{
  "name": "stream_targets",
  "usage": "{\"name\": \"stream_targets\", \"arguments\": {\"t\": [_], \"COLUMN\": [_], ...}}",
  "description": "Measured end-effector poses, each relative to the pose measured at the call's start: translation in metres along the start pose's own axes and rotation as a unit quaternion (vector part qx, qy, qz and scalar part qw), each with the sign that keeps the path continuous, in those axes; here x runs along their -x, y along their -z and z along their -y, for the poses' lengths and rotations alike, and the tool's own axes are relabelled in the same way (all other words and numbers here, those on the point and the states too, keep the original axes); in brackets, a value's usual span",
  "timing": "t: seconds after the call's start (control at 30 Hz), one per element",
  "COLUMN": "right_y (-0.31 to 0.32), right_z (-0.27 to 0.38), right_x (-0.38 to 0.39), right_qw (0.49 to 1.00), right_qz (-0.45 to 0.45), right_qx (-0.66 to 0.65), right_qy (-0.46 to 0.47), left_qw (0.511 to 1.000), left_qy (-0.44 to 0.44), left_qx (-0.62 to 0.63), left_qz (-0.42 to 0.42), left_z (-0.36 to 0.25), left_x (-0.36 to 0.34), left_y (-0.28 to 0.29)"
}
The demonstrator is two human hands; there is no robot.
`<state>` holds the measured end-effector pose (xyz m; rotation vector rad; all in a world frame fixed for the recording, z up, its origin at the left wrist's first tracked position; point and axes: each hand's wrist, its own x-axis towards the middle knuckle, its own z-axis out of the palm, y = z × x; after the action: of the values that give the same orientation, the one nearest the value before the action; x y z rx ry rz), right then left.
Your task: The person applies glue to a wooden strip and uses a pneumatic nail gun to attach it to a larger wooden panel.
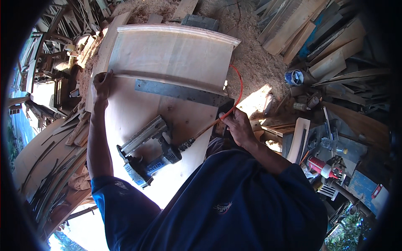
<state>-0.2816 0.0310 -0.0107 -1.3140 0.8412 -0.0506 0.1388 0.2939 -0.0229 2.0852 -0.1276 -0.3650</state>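
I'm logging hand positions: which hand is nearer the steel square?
Right: the right hand is at the stock end of the steel square; the left hand is beyond the opposite end, at the left edge of the wooden panel.

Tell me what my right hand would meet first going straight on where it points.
Your right hand would probably meet the orange hose first, then the gray bar; depth is unclear.

Boards [289,27] piled upper right; blue-and-white can [295,77] nearby; red container [320,167] below; sawdust [255,50].

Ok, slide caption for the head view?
Left hand at a wooden panel, right hand by a metal square, nail gun nearby.
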Motion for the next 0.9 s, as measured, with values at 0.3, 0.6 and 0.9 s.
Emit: {"name": "stream_targets", "arguments": {"t": [0.3, 0.6, 0.9], "right_y": [-0.001, 0.005, 0.094], "right_z": [-0.004, -0.005, -0.009], "right_x": [-0.001, -0.002, 0.046], "right_qw": [1.0, 0.996, 0.99], "right_qz": [-0.013, 0.046, 0.086], "right_qx": [-0.004, -0.07, -0.075], "right_qy": [0.016, 0.011, -0.087], "left_qw": [0.999, 0.999, 0.997], "left_qy": [-0.008, 0.025, -0.061], "left_qx": [-0.047, -0.019, 0.007], "left_qz": [0.011, 0.037, 0.05], "left_z": [-0.005, 0.009, 0.032], "left_x": [0.001, -0.015, -0.022], "left_y": [-0.001, 0.011, 0.011]}}
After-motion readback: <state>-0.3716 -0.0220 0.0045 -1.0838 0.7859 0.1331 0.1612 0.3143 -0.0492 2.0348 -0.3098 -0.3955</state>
